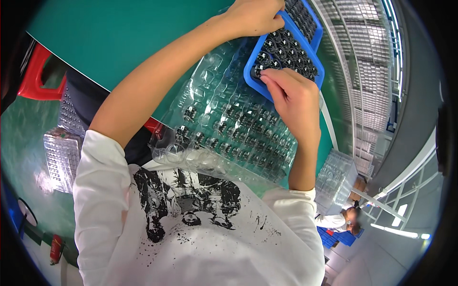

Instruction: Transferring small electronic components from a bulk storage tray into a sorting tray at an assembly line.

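Close work over a blue tray [253,82]

The right hand [296,95], fingertips nearly meeting, touches a round black part [259,69] in the tray's near-left corner; whether gripping, I can't tell. The left hand [254,18] curls at the far rim, its hold hidden. A clear tray [206,119] of dark parts [234,132] lies nearer, on the green counter [119,43].

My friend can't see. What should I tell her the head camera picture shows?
A person's right hand reaches into a blue bin of small, dark round parts, with the left hand at the bin's edge. Nearer the person is a clear plastic tray with dark pieces in it, beside a green tabletop.
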A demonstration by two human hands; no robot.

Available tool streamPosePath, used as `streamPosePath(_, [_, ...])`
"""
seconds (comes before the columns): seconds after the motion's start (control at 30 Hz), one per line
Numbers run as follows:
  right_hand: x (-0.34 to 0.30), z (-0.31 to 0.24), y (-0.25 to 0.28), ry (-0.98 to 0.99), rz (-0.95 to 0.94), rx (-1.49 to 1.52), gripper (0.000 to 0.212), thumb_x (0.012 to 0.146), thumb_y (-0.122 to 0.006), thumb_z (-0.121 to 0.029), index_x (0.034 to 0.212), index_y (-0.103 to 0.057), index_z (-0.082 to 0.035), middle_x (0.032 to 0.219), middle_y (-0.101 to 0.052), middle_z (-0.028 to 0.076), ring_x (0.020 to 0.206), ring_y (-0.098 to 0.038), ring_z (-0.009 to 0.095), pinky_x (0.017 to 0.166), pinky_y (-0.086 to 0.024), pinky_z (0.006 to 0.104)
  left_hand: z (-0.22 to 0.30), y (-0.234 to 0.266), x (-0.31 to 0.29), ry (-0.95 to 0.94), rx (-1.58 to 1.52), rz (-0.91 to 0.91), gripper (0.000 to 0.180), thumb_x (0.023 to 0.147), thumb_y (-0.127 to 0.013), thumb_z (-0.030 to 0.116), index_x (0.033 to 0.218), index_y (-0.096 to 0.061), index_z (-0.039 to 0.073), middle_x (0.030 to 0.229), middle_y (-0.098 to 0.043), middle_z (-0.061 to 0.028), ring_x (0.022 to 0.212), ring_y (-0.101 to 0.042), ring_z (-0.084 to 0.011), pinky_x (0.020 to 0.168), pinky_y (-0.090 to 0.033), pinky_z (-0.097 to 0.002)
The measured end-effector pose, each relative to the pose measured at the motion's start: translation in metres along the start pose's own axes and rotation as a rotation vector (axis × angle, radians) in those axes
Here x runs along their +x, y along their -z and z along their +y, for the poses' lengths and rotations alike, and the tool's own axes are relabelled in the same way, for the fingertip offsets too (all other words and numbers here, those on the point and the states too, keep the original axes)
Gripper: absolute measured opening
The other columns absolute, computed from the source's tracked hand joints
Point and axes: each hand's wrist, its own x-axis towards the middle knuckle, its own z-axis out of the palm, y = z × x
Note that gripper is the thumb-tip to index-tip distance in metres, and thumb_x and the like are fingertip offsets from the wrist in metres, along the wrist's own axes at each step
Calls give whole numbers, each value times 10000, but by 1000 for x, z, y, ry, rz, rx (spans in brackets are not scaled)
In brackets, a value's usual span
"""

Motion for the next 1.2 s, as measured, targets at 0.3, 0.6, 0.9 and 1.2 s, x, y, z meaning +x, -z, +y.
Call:
streamPosePath(0.3, [-2, 7, -4, -4, -3, 49, 76, 825, -677, -29, 894, -691, 0, 718, -627, 117, 558, -573, 220, 508, -436, 306, 3, 1, 1, -12, 10, -2, 203, 794, -576, 169, 884, -619, -7, 790, -655, -218, 789, -642, -396, 726, -500, -489])
streamPosePath(0.6, [-5, 12, -13, 36, -42, 51, 67, 827, -672, -20, 887, -686, 7, 719, -632, 120, 559, -581, 228, 510, -440, 307, 5, 4, -1, -4, -11, 0, 217, 794, -577, 163, 920, -621, -8, 800, -657, -217, 796, -644, -392, 731, -502, -484])
streamPosePath(0.9, [-17, -42, -6, 104, 55, 234, 193, 770, -755, -81, 945, -695, -27, 687, -632, 83, 515, -563, 163, 494, -446, 279, 0, 1, 3, -10, 35, -18, 190, 797, -582, 175, 844, -588, -9, 756, -638, -221, 765, -634, -400, 712, -494, -493])
streamPosePath(1.2, [-22, -73, -55, 92, -199, 275, 83, 761, -671, -74, 828, -643, -34, 667, -625, 107, 551, -615, 269, 488, -481, 369, 3, 3, 2, 9, 16, -52, 219, 792, -588, 175, 902, -623, -11, 810, -662, -205, 810, -648, -378, 745, -504, -476])
